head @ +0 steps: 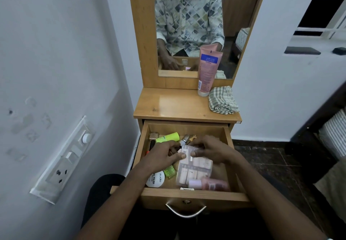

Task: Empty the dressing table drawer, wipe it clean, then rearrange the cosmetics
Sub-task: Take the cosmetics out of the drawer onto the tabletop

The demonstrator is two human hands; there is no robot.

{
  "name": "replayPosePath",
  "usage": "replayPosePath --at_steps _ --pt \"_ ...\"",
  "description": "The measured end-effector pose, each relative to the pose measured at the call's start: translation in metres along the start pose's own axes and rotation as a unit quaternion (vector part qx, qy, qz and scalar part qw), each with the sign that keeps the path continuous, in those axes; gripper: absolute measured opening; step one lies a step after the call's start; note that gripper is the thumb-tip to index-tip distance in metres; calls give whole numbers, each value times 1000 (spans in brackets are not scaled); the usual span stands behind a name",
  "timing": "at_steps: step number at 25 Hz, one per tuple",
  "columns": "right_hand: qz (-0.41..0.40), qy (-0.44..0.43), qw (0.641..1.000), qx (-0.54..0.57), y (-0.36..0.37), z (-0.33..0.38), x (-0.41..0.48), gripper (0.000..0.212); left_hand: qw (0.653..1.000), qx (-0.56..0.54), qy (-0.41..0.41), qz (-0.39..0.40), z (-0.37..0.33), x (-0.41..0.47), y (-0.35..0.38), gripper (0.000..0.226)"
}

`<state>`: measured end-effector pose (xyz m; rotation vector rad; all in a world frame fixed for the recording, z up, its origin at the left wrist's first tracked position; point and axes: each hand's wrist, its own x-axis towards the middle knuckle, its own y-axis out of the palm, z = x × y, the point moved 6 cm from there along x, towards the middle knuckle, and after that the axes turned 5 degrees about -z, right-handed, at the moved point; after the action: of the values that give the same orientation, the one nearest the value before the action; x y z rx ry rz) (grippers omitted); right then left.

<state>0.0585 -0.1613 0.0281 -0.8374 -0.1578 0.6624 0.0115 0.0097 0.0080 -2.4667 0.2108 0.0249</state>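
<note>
We are looking down at a wooden dressing table (179, 107) set against a pale wall, with a switch panel (65, 161) on the wall at the lower left of the frame and a dark tiled floor at the right. The mirror (191, 24) in the upper middle reflects a patterned shirt, cut off at the top edge. On the tabletop, right of centre, a pink tube (207, 71) stands on its cap, and just beside it lies a folded checked cloth (222, 100).

The drawer (194, 195) is pulled open in the lower middle of the frame and is full of cosmetics. Our left hand (161, 157) and right hand (211, 150) meet over a clear packet (194, 168) of small pale bottles lying in the middle of the drawer. The fingers of both hands curl onto its upper end; the thumbs rest on top, but we cannot tell how firmly the packet is pinched, since the fingers hide its far edge.

At the back of the drawer we see a neon yellow tube (168, 136) and some small bottles, half hidden by our hands. Towards the front lie a white round tub (155, 179) whose label reads "nail polish", a small green bottle (170, 172), and a pink bottle (211, 184) on its side. The left wall of the drawer hides part of a dark item we cannot make out.
</note>
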Motion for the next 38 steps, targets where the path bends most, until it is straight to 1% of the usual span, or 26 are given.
replayPosePath --at_steps 2,4,5,6,9,11,13,14,15,17,19,22,24,26,29,31,33,36,38 --pt "-64 -21 994 88 -9 -1 -2 25 997 -62 -2 43 -2 -3 8 49" --pt "-128 -28 978 165 -18 -1 -5 29 993 -106 5 49 -2 -3 10 42" --pt "-153 -36 972 173 -21 0 -6 31 992 -121 6 41 -3 -3 9 39" --pt "-177 -44 971 156 -22 2 -6 32 990 -135 2 30 -3 -3 6 37" --pt "-238 -56 967 76 -22 5 -9 32 986 -166 -30 -4 -4 -2 -2 33" --pt "-267 -45 958 94 -27 0 -11 30 977 -198 -51 -60 -5 2 -10 28" --pt "-280 -16 945 166 -27 -10 -10 28 944 -298 -84 -117 -2 4 -18 26" --pt "-283 2 935 215 -24 -14 -10 27 922 -350 -103 -127 1 4 -19 27" --pt "-287 20 923 255 -21 -19 -9 25 907 -385 -118 -122 1 3 -19 28" --pt "-300 53 907 290 -17 -27 -9 22 906 -396 -133 -75 3 2 -11 30" --pt "-303 59 902 301 -17 -28 -9 20 911 -389 -127 -43 3 0 -6 31" --pt "-284 50 890 352 -21 -18 -9 22 912 -388 -116 -63 5 2 -13 28" --pt "-265 32 877 400 -20 -9 -12 24 911 -389 -111 -81 10 3 -17 27" --pt "-256 11 869 424 -18 -5 -16 25 911 -387 -110 -90 13 2 -15 27" --pt "-280 2 871 404 -21 -6 -22 32 904 -400 -103 -107 6 0 -14 26" --pt "-312 0 876 368 -30 -1 -23 44 903 -393 -92 -145 -3 1 -31 25" --pt "-331 -15 887 322 -37 9 -19 50 909 -365 -100 -176 1 14 -54 23" --pt "-323 -70 921 204 -42 34 -3 47 922 -305 -139 -195 6 40 -92 17" --pt "-322 -85 934 131 -41 48 19 46 928 -248 -156 -229 3 54 -119 17"
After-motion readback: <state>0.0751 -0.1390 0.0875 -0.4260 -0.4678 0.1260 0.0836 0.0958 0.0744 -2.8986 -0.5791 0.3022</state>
